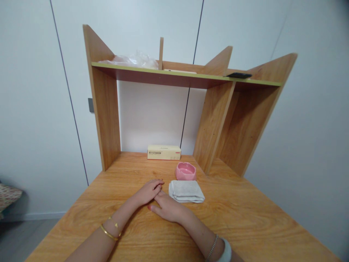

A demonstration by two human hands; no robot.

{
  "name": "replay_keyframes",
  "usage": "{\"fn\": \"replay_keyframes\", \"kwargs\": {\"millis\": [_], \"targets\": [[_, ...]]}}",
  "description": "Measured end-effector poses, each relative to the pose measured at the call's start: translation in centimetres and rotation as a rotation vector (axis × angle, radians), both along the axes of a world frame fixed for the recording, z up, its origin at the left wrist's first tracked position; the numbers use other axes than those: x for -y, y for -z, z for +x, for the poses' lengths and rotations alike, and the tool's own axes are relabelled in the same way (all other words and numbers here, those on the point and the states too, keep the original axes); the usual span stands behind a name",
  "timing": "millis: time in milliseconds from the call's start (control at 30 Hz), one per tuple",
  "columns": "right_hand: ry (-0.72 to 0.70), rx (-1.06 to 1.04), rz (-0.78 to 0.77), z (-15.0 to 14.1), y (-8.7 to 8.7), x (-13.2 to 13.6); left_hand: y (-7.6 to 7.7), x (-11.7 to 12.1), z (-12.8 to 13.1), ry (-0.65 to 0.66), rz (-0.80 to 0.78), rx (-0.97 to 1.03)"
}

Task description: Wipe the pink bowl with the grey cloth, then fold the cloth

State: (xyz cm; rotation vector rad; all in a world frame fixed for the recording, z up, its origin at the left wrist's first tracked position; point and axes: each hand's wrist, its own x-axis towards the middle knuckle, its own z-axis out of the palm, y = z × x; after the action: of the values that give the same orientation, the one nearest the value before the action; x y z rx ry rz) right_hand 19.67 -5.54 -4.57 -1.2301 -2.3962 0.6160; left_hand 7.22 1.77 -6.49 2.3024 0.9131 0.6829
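Note:
Both my hands rest on the wooden desk (245, 218), crossed at the fingers. My left hand (148, 191) lies flat, palm down, its fingers laid over the fingers of my right hand (167, 208), which also lies flat on the wood. Neither hand holds anything. Just right of the hands is a folded grey-white cloth (186, 191), close to my right hand's fingertips but apart from them. Behind the cloth stands a small pink bowl (185, 171). A long cream box (164, 152) lies at the back of the desk.
A wooden hutch (105, 109) with a shelf (174, 74) stands on the desk's far side. On the shelf lie a clear plastic bag (133, 60) and a dark flat object (239, 75). White wall panels are behind. The desk's left edge drops to grey floor.

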Motion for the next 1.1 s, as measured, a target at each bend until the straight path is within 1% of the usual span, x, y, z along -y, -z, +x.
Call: {"fn": "replay_keyframes", "kwargs": {"millis": [600,1100], "targets": [[0.014,-0.018,-0.022,-0.05,-0.01,0.05,0.19,-0.09,0.0,-0.003,-0.004,0.008],[0.016,-0.014,0.003,-0.02,0.18,-0.02,0.31,-0.17,0.02,-0.015,0.006,0.007]]}}
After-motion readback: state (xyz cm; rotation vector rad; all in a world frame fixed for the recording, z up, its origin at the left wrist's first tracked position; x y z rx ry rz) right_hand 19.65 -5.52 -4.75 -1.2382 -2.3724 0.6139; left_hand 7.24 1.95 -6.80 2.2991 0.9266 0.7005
